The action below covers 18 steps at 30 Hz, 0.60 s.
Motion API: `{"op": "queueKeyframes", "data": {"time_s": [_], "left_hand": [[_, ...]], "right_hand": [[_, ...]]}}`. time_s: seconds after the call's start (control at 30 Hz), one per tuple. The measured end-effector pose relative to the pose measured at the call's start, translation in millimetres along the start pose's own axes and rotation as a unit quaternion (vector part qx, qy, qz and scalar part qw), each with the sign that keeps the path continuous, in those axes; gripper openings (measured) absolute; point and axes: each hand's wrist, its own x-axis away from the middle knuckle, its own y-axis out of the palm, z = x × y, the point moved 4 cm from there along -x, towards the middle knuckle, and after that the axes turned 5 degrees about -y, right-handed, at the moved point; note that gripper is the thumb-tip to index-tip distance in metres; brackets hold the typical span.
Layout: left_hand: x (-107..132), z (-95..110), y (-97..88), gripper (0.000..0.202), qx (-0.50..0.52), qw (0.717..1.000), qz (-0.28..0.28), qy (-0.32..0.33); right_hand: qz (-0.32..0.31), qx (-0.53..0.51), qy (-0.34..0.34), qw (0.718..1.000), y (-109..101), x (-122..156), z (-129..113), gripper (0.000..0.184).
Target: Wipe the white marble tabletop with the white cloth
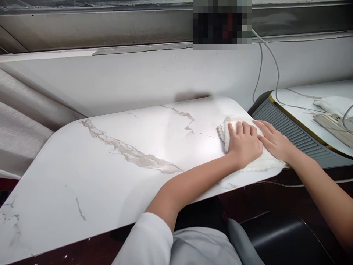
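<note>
A white marble-look table [110, 158] fills the view. Your left hand [244, 145] and right hand [275, 141] press flat, fingers extended, gripping nothing, on a soft, limp white cloth [263, 162]; best gathered at its edge.

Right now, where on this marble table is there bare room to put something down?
The marble table is bare from its left edge to the left hand. The right corner is crowded: both hands, the right hand too, lie flat on the white cloth.
</note>
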Motion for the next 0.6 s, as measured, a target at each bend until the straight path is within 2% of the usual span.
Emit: {"op": "queueKeyframes", "data": {"time_s": [0.13, 0.3, 0.47, 0.6], "left_hand": [[20, 14, -5.8, 0.052, 0.005, 1.000, -0.005, 0.015], [38, 19, -7.1, 0.055, 0.000, 0.999, -0.008, 0.040], [54, 10, -12.5, 0.055, 0.007, 0.999, -0.017, 0.051], [74, -11, -24.4, 0.056, 0.015, 0.997, -0.026, 0.072]], "right_hand": [[0.006, 0.006, 0.014, 1.000, -1, 31, -1, 0.059], [0.030, 0.043, 0.004, 0.999, 5, 54, -7, 0.063], [0.060, 0.075, -0.032, 0.995, 11, 65, -25, 0.068], [0.083, 0.086, -0.041, 0.992, 16, 71, -53, 0.067]]}}
